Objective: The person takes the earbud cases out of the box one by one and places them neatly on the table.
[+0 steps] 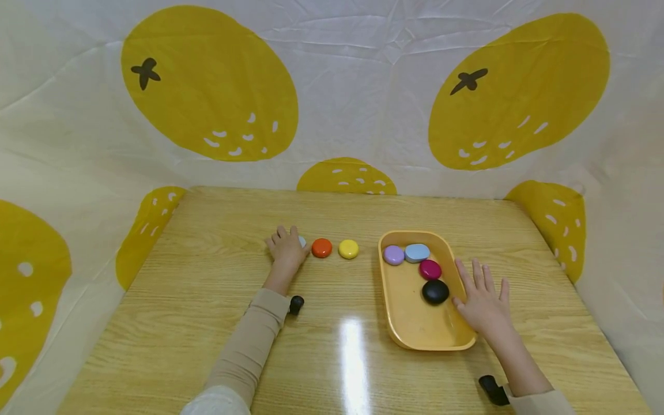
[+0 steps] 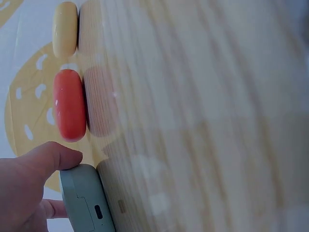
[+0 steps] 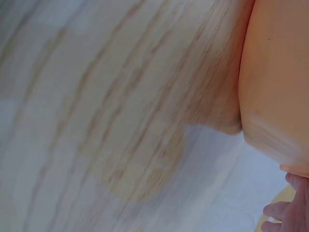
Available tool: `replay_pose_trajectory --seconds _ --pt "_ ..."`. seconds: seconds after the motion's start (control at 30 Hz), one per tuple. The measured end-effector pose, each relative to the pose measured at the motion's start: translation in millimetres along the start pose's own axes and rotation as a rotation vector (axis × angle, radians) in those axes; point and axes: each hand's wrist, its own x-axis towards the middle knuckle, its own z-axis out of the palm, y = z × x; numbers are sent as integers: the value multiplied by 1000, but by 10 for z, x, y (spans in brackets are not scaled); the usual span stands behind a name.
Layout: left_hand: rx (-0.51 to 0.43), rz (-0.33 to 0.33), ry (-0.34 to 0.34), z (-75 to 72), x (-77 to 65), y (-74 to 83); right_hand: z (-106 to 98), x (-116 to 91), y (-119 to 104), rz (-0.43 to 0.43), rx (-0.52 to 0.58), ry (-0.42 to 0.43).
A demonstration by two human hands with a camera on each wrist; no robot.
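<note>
My left hand holds a pale grey-green earbud case on the table. In the left wrist view the thumb lies against its edge, and the case shows a lid seam and a dark port slot. Just to its right sit a red rounded case and a yellow one. Fingers spread, my right hand touches the right rim of an orange-yellow tray. Inside lie a lilac piece, a light blue one, a magenta one and a black one.
The wooden table runs back to a white cloth printed with large yellow fruit, which also hangs at both sides. Black wrist-camera parts show beside each forearm. Glare streaks the table's front middle.
</note>
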Motion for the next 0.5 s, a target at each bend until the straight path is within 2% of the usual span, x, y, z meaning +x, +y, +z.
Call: replay_pose_trajectory --seconds 0.17,0.3,0.4,0.5 --pt "33 -24 -41 -45 -15 6 0 5 5 0 3 -10" --pt "93 9 -24 -121 -37 65 -7 2 -1 6 5 -18" --pt "112 92 35 -175 -68 182 -17 -3 -12 11 5 -24" --pt "120 229 99 -177 -111 352 -27 3 -15 11 6 -28"
